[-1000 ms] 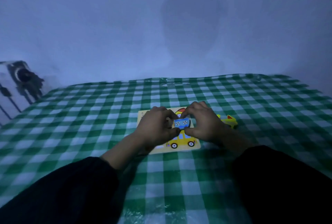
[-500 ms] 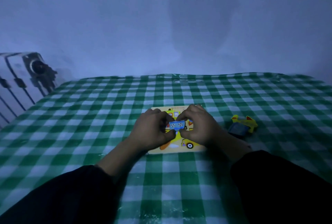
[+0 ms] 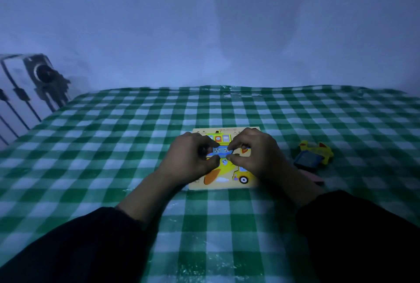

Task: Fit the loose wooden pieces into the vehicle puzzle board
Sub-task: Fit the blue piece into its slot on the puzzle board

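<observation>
Since the earlier frames both hands have carried the small blue piece a little toward the far edge of the counter, and more of the board's near half now shows: an orange and yellow shape and a wheeled car corner where the yellow car was partly covered.

At the left edge of the counter a dark fixture stands against the wall. Further right, the left hand pinches the left end of the blue piece, thumb on its near side and fingers on its far side. The piece lies with its long axis running left to right, held between the two hands and just over the middle of the puzzle board, which lies flat on the checked cloth near the counter's centre. Whether the piece already touches the board cannot be told. The right hand clamps the piece's right end in the same way. Both hands are equally near, so the seating looks like a downward press by both together. Toward the right edge lie loose pieces, a yellow one partly overlapping a dark blue one, well apart from the board.
</observation>
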Tool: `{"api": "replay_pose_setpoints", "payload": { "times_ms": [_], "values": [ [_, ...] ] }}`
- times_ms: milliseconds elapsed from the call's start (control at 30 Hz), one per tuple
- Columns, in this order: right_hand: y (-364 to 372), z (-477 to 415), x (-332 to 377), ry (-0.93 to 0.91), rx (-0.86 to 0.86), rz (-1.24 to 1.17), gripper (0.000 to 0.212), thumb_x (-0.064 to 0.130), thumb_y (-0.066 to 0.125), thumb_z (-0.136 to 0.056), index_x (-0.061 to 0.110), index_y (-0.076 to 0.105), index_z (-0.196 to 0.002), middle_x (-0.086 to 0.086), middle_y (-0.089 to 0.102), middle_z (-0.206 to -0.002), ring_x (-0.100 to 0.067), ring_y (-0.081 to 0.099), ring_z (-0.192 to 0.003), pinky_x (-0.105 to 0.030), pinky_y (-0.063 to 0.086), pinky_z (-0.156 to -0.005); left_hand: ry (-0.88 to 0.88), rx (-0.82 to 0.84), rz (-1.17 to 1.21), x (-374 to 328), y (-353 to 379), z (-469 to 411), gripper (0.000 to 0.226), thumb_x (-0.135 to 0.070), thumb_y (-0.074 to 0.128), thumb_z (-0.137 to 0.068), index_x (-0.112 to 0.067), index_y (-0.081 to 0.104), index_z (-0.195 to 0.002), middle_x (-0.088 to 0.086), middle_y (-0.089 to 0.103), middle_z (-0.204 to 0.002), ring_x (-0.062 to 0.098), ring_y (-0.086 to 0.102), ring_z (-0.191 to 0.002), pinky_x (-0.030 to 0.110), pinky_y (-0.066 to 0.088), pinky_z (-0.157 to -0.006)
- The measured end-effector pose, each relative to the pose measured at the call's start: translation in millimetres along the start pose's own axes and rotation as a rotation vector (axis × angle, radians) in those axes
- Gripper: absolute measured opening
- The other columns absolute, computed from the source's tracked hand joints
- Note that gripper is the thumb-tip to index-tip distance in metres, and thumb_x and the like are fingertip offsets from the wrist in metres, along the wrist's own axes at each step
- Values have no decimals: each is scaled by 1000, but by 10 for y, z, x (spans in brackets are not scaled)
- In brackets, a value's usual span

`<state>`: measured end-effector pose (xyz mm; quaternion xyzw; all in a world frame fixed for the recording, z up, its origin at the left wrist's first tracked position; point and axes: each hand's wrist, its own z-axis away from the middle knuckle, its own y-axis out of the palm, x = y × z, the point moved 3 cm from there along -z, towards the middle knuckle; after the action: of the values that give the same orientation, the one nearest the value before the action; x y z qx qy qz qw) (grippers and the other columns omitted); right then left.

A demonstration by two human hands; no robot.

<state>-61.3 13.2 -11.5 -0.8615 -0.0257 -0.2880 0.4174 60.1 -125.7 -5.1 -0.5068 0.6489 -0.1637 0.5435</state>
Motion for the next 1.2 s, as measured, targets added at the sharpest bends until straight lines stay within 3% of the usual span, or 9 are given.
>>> {"api": "replay_pose_setpoints", "payload": {
  "times_ms": [300,800,1067,1200],
  "values": [
    [-14,-20,-2,32,0,36,15,28,77,-70,22,73,-84,2,66,-83,-14,59,-70,-35,52,-70,-34,-46,-3,-16,-4,-26,16,-23,72,-78,-22,77,-92,-2,77,-79,14,70,-73,36,56,-71],
    [-24,-2,-11,67,-23,23,15,24,77,-68,21,73,-82,-3,68,-83,-12,59,-67,-35,53,-69,-50,-71,7,55,66,-45,13,-34,74,-76,-28,77,-88,-3,76,-75,13,70,-73,38,57,-69],
    [-42,7,-5,77,-31,10,10,22,76,-68,22,71,-76,-1,67,-82,-10,60,-68,-36,54,-69,-20,-9,-19,12,26,-33,16,-34,73,-79,-29,77,-94,-4,77,-86,14,68,-84,39,56,-75],
    [-54,16,21,57,-51,12,2,17,72,-69,19,71,-70,-4,66,-77,-16,63,-69,-38,53,-68,25,7,-53,-15,14,-22,21,-36,74,-78,-31,77,-98,-7,67,-92,17,63,-92,39,55,-79]
  ]
}}
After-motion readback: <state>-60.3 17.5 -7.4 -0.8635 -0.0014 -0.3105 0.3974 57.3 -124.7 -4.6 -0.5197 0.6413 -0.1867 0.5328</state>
